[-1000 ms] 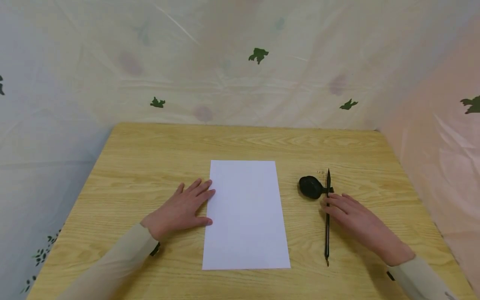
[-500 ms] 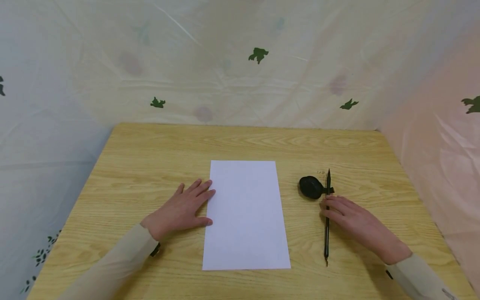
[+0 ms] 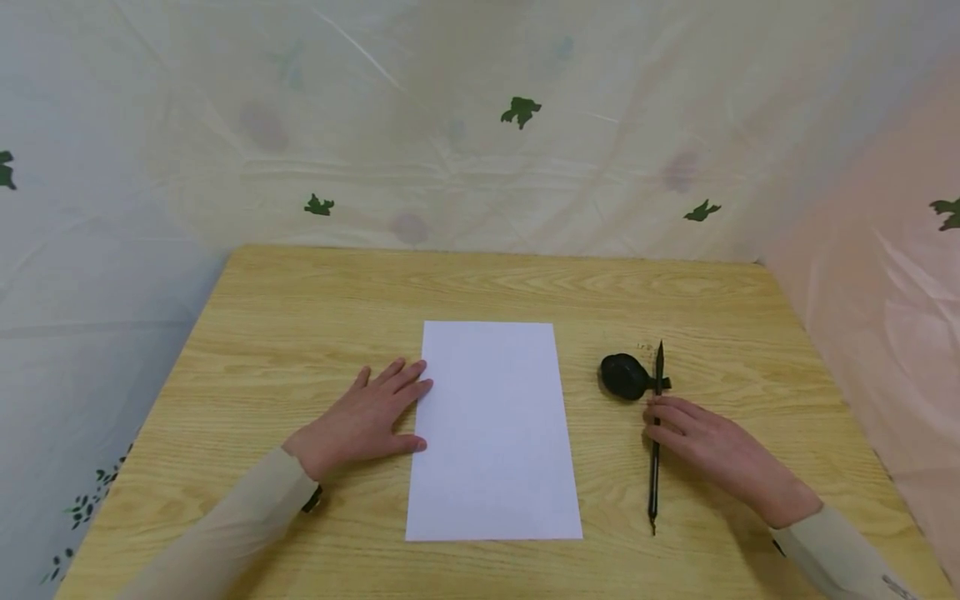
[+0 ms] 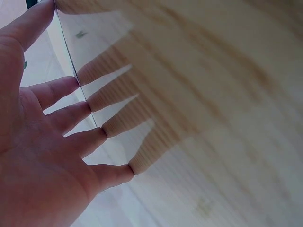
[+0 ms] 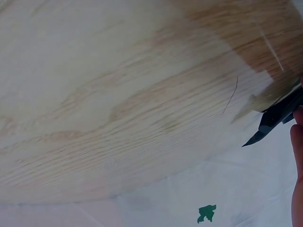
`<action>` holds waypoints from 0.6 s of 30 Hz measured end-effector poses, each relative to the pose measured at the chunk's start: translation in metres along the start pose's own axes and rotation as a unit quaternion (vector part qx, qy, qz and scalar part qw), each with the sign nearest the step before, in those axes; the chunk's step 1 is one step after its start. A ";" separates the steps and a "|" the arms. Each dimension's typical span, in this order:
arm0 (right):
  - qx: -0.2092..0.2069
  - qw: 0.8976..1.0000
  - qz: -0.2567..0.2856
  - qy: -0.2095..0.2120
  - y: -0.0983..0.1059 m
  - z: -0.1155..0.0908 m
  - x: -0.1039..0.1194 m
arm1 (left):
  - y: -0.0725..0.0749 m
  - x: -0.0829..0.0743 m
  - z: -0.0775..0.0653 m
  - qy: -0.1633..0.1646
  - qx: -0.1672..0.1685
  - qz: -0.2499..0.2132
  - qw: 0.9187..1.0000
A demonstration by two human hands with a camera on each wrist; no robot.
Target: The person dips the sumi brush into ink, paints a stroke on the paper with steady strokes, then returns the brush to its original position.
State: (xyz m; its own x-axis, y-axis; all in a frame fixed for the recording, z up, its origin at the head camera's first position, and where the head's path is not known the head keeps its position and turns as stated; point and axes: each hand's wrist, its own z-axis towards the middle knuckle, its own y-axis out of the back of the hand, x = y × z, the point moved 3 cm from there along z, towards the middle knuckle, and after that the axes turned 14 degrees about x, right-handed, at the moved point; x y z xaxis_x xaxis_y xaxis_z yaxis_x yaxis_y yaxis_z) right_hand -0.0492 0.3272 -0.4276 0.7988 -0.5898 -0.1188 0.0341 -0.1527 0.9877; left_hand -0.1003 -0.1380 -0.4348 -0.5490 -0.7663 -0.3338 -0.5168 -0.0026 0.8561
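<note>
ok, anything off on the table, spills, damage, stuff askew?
Just one: faint brownish marks on the table behind the black dish, left of the brush tip. They don't follow the wood grain; too small to tell stain from print. Paper looks blank and uncreased.

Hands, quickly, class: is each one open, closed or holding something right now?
Left hand: open, spread at the left edge of the paper.
Right hand: holding the brush.
</note>
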 end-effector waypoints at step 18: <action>-0.124 0.992 -0.013 0.025 0.028 -0.004 0.004 | 0.000 0.000 0.000 -0.006 -0.010 0.004 1.000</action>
State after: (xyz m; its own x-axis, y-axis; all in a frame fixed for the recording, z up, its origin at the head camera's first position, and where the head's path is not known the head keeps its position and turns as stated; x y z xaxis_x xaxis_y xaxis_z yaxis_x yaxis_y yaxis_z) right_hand -0.0427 0.3234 -0.4005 0.8244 -0.5470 -0.1455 0.1972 0.0366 0.9797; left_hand -0.1000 -0.1383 -0.4347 -0.5610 -0.7589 -0.3308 -0.4991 -0.0088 0.8665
